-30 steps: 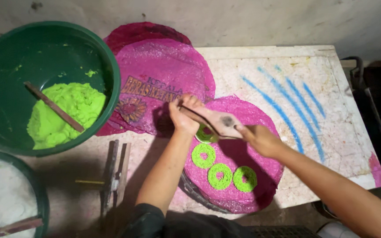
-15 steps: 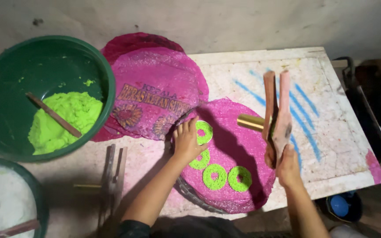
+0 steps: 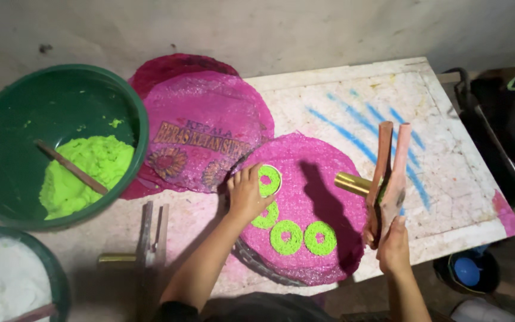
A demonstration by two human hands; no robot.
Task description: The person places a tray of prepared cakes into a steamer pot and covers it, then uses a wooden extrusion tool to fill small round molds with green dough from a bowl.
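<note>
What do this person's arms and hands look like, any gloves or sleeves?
No gloves: both the left hand and the right hand are bare, and so are the forearms. A dark sleeve edge shows only near the left elbow. No rings, watch or bands can be seen.

The left hand [image 3: 247, 194] rests flat on a round pink woven mat [image 3: 323, 179], its fingertips touching a green dough ring [image 3: 269, 180] near the mat's upper left. Three more green rings [image 3: 293, 236] lie in a curve just below and right of that hand. The right hand [image 3: 393, 250] grips the lower end of a wooden two-armed press [image 3: 388, 179], held upright beside the mat, with a brass tube [image 3: 353, 183] sticking out to the left. More pink mats [image 3: 201, 125] lie stacked on the white bench [image 3: 448, 155]. At far left a green basin [image 3: 7, 131] holds bright green dough [image 3: 84, 173] and a wooden stick [image 3: 70, 167].
</note>
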